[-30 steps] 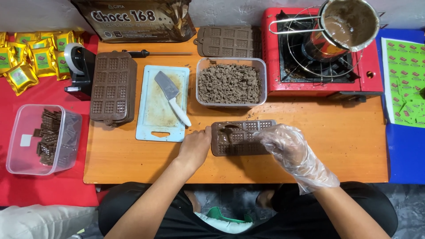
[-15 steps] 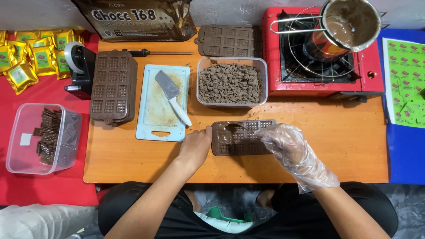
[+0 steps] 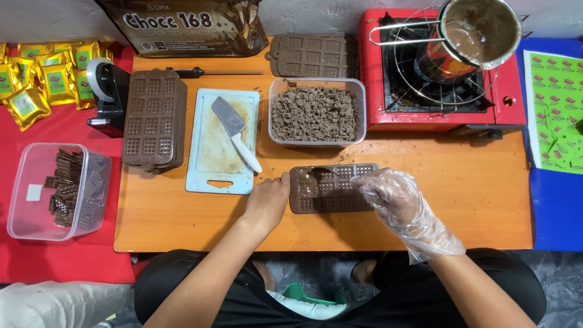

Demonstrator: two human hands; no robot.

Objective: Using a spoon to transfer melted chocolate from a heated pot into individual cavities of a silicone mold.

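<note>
Holding: brown mould tray steadied at worktop centre, near the front edge.
Left hand: bare left hand curled closed at the 9 o'clock end of the mould tray, fingers on its short edge.
Right hand: right hand in a clear, crinkled plastic glove, fingers bent over the 3 o'clock end of the mould tray; exact grip not discernible under the glove.
Progress, judged: a few cavities at the tray's left appear glossy and filled; remaining grid cells look matt and empty. Filling judged early, most cells outstanding.
Spoon: what looks like a spoon lying across the tray's upper left; detail too small to confirm.
Stock at 12 o'clock: clear rectangular tub of rough brown chunks.
Stock at 1 o'clock: steel pot of smooth brown liquid tilted on a red stove.
Stock at 10 o'clock: pale blue cutting board, smeared, carrying a white-handled knife.
Further at 10 o'clock: stacked moulds, ribbed, brown.
Far at 9 o'clock: clear plastic box holding finished waffle-pattern bars.
Worktop: orange wood-grain worktop, scattered brown crumbs.
</note>
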